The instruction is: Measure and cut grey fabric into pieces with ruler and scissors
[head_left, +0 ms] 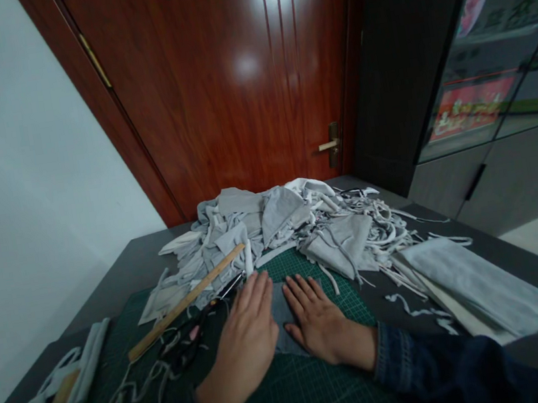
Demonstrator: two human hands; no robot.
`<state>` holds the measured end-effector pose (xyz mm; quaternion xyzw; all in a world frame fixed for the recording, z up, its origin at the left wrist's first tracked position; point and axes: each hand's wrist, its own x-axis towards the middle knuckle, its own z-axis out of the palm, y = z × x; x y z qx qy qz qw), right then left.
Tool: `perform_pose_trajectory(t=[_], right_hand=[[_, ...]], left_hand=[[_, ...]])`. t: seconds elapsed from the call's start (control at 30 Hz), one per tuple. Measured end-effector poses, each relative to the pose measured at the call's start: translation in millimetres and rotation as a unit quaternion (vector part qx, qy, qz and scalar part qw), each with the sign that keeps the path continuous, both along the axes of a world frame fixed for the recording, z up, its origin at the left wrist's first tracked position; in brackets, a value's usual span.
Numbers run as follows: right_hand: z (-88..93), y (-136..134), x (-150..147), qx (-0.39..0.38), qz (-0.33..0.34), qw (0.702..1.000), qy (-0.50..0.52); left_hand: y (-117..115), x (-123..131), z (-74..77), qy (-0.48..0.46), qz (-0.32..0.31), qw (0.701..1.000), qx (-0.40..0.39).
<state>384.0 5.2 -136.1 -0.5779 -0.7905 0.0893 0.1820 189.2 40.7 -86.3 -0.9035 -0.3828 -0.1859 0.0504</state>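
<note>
My left hand (246, 339) and my right hand (320, 322) lie flat side by side, fingers stretched out, pressing on a small grey fabric piece (281, 317) on the green cutting mat (316, 383). Black scissors (195, 337) lie just left of my left hand. A long wooden ruler (185, 301) runs diagonally behind them. A heap of grey fabric scraps (277, 227) rises beyond my fingertips.
Thin cut strips (141, 396) curl on the mat at the left. Folded grey cloth (483, 284) lies at the right, rolled pale fabric (68, 383) at the left edge. A dark table (110, 286) stands before a red-brown door (230, 79).
</note>
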Motion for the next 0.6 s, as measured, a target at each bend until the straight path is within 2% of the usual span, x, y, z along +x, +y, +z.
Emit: perform_pose_trajectory(t=[0.07, 0.17, 0.3, 0.37, 0.47, 0.53, 0.6], right_hand=[[-0.4, -0.3, 1.7, -0.005, 0.003, 1.0, 0.001], [-0.6, -1.3, 1.1, -0.002, 0.005, 1.0, 0.011], [2.5, 1.5, 2.6, 0.001, 0.004, 1.0, 0.015], [8.4, 6.1, 6.9, -0.005, -0.006, 1.0, 0.019], [21.4, 15.7, 17.0, -0.024, -0.067, 0.997, 0.026], [30.3, 21.9, 23.8, -0.033, -0.116, 0.992, 0.027], [37.9, 26.3, 28.8, -0.044, -0.145, 0.988, 0.03]], left_hand=[[3.4, 6.9, -18.9, 0.043, -0.045, 0.998, 0.012], [13.8, 7.9, -44.6, 0.068, -0.015, 0.998, 0.008], [26.7, -0.2, -60.0, 0.067, 0.002, 0.997, -0.043], [30.7, -3.0, -61.4, 0.042, 0.003, 0.998, -0.056], [34.3, -3.9, -55.6, -0.033, 0.055, 0.998, -0.002], [37.2, -2.9, -44.9, -0.043, 0.116, 0.992, 0.027], [42.1, -1.9, -30.3, 0.003, 0.173, 0.985, -0.002]])
